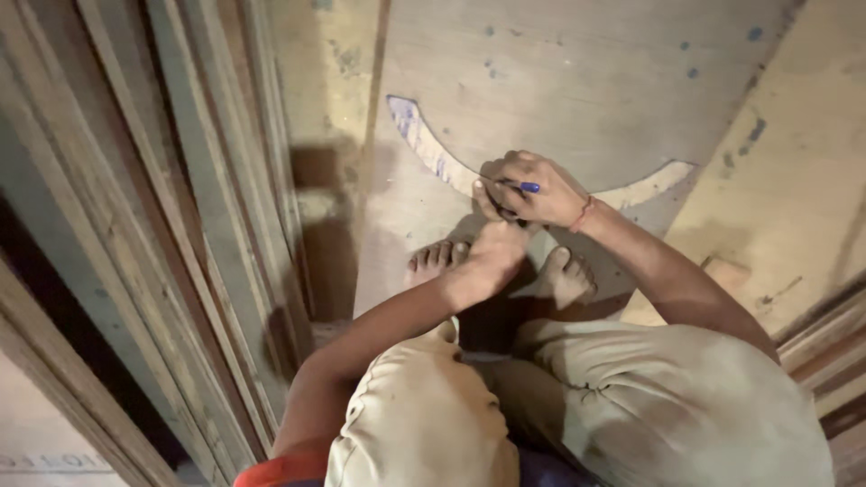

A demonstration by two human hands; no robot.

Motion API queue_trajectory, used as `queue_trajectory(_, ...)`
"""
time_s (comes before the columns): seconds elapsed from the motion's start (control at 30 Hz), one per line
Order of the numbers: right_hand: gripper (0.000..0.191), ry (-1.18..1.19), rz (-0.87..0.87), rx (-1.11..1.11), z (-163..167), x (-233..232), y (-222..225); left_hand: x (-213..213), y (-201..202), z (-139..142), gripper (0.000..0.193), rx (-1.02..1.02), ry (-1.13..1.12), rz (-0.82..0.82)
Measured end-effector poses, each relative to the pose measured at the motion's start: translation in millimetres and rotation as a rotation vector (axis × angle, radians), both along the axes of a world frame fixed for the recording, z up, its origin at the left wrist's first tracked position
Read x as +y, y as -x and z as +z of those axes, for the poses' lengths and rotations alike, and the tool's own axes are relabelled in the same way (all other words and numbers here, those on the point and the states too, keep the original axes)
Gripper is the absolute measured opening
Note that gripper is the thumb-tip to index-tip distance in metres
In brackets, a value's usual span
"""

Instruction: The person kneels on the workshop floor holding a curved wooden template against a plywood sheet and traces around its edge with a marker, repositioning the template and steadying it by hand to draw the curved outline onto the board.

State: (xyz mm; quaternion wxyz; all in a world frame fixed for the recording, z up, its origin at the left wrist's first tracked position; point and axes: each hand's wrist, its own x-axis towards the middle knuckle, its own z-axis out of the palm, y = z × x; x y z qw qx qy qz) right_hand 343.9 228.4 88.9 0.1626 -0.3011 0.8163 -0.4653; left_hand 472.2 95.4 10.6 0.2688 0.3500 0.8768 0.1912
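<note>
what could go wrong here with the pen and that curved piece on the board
1. The curved template lies loose on the plywood sheet; only the left hand seems to press near it, so it may shift and skew the line.
2. The right hand covers the tip of the pen, and the light is dim, so the mark may stray unseen.
3. The bare feet rest on the sheet and could nudge it.

we squat on a plywood sheet (586, 81), both hands out in front of our knees.

our right hand (532, 191) holds a pen (521, 187) on a curved strip (433, 153) that lies on the sheet; our left hand (492, 257) sits just behind it, touching it. our bare feet (564, 275) rest under the hands. stacked wooden boards (180, 225) stand to our left, and more timber (825, 347) lies at the right edge.
</note>
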Motion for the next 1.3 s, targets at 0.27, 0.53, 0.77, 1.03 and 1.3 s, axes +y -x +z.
queue_trajectory(0.27, 0.012, -0.223, 0.019, -0.019, -10.6, 86.0, -29.8, 8.7, 35.6, 56.7, 0.078, -0.116, 0.388, -0.169)
queue_trajectory(0.53, 0.015, -0.546, -0.074, -0.050, -7.2, 200.0, -44.8, 15.6, 51.5, 77.5, 0.101, -0.124, 0.515, -0.266)
queue_trajectory(0.77, 0.013, -0.372, -0.113, -0.005, -12.3, 186.4, -47.4, 11.2, 51.4, 86.8, 0.093, -0.140, 0.501, -0.336)
queue_trajectory(1.03, 0.006, -0.504, -0.116, 0.080, -9.7, 214.9, -37.3, 12.9, 49.6, 75.2, 0.090, -0.255, 0.446, -0.100)
queue_trajectory(1.3, 0.008, -0.531, -0.284, 0.064, -2.8, 239.0, -25.0, 9.3, 45.9, 63.0, 0.084, -0.230, 0.430, -0.145)
